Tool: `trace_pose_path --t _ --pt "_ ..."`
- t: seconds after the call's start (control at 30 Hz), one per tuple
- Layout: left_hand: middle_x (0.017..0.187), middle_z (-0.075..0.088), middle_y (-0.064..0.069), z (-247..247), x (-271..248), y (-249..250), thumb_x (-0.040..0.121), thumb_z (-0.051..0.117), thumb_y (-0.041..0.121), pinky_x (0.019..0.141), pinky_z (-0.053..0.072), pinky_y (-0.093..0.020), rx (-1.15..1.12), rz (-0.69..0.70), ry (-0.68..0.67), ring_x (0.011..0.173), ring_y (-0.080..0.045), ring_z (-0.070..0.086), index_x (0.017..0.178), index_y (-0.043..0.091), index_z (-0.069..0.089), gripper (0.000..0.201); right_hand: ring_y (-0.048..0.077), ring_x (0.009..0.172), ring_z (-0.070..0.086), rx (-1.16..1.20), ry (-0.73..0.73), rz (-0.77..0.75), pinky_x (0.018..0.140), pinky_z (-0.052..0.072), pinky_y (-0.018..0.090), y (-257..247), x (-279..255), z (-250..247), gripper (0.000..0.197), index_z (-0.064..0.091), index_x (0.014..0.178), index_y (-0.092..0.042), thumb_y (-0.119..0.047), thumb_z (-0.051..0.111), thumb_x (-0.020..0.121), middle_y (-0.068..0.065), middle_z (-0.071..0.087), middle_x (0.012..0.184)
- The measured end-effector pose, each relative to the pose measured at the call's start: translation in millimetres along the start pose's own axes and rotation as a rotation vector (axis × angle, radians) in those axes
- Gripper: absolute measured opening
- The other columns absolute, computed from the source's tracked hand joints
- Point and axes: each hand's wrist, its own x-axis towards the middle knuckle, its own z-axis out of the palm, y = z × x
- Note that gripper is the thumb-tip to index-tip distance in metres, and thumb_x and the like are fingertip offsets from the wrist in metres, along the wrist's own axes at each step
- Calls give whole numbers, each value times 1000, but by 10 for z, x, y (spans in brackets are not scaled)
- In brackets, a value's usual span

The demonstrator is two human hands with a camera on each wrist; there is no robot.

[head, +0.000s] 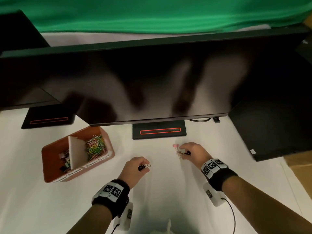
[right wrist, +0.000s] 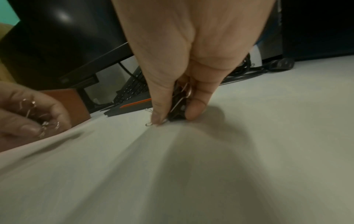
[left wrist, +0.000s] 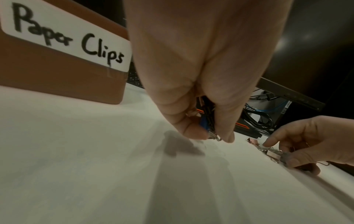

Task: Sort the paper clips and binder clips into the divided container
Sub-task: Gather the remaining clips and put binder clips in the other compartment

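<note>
A brown divided container stands at the left. Colourful paper clips fill its right compartment and binder clips lie in the left one. My left hand hovers just over the white table and grips a few binder clips, black and blue. My right hand, further right, pinches black binder clips against the table among a small cluster of loose clips. A pink binder clip lies just beyond its fingertips.
A large dark monitor overhangs the back of the table, its stand base just behind my hands. A second monitor base sits at the back left, a dark box at the right. The container's label reads "Paper Clips".
</note>
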Motion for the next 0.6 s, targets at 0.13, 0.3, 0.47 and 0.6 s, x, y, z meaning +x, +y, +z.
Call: trace_pose_path --t 0.13,0.3,0.47,0.6 --pt "98 59 4 -64 -15 -86 82 68 18 71 37 -3 1 4 0 89 -8 56 96 24 63 16 24 111 56 -66 -55 -38 93 40 23 -139 15 150 32 61 116 -20 -24 64 85 7 56 119" --pt "95 58 5 -145 -8 -160 82 68 18 72 36 -3 12 16 -3 88 -9 56 98 22 63 18 16 134 40 -89 -56 -103 93 39 24 -255 39 281 15 66 96 -8 -20 59 89 8 59 121" --pt "90 56 5 -156 10 -94 82 67 18 70 37 -3 7 72 -30 84 -9 55 107 23 59 26 22 108 58 -28 95 -87 92 41 22 -262 92 182 13 69 94 -8 -16 64 86 7 51 112" --pt "93 55 4 -5 61 136 83 66 18 80 39 -11 46 165 -124 85 -10 54 121 26 54 41 18 86 54 -85 108 -94 84 39 19 -303 195 79 14 68 97 -8 -16 65 85 3 48 125"
